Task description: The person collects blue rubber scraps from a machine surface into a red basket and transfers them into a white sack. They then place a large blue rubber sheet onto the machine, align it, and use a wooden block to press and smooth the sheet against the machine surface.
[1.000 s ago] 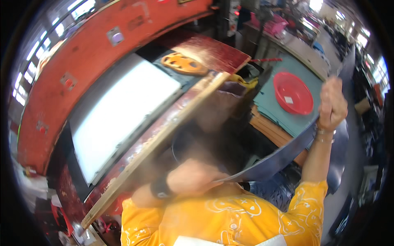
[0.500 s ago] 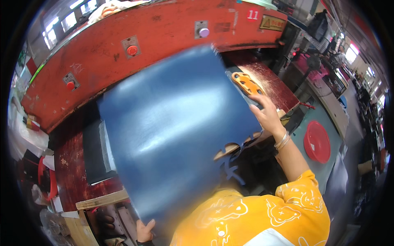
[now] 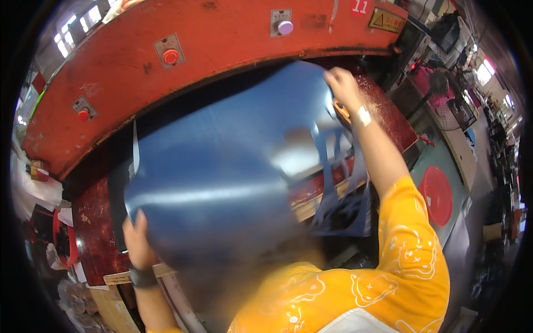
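Note:
A large, smooth dark blue sheet [image 3: 211,150], like leather or plastic, is held up by both my hands over the dark red bed of a machine. Its right part has cut-out holes, with thin strips [image 3: 333,177] dangling below. My right hand [image 3: 343,89] pinches the far right corner. At the near left edge my left hand [image 3: 139,241] grips the sheet, thumb on top. Just below my right wrist, an orange piece [image 3: 342,112] shows partly behind the sheet; most of it is hidden. The sheet bends between my hands, and its near part is blurred.
A red machine beam [image 3: 222,33] with push buttons spans the far side above the dark red bed [image 3: 97,222]. On the right, a red plastic basin [image 3: 437,197] rests on a greenish surface. A wooden strip [image 3: 119,277] edges the bed near my left forearm.
My right hand has moved away from me, from beside the orange piece to the sheet's far corner. My left hand has risen with the near left edge, and the sheet now bends.

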A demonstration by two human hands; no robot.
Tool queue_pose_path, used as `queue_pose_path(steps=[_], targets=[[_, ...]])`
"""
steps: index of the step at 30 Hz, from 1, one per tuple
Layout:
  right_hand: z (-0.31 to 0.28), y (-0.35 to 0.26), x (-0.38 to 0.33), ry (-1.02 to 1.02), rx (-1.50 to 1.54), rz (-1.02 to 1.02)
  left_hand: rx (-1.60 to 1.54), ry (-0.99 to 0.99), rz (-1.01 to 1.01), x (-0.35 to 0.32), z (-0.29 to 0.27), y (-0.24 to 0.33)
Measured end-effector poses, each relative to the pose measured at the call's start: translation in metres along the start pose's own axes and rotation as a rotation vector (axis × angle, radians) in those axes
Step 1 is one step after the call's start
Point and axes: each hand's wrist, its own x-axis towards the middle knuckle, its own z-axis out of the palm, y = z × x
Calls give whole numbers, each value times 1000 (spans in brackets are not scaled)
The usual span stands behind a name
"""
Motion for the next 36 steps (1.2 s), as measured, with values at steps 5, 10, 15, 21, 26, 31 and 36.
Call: queue_pose_path(steps=[5, 10, 15, 21, 26, 31, 36], targets=[[49, 2, 46, -124, -408, 208, 439, 225, -22, 122, -7, -37], [-50, 73, -97, 177, -159, 65, 699, 13, 239, 110, 11, -63], [-188, 142, -361, 389, -385, 576, 1273, 216, 719, 132, 75, -8], [-268, 134, -743, 859, -301, 1654, 554, 13, 1151, 80, 257, 109], [-228, 106, -963, 1142, -20, 2367, 341, -365, 1330, -33, 436, 161], [-201, 125, -1064, 1319, 313, 2568, 470, -646, 1461, -130, 570, 163], [-241, 203, -1120, 1203, 258, 2468, 864, -743, 1598, -161, 654, 113]])
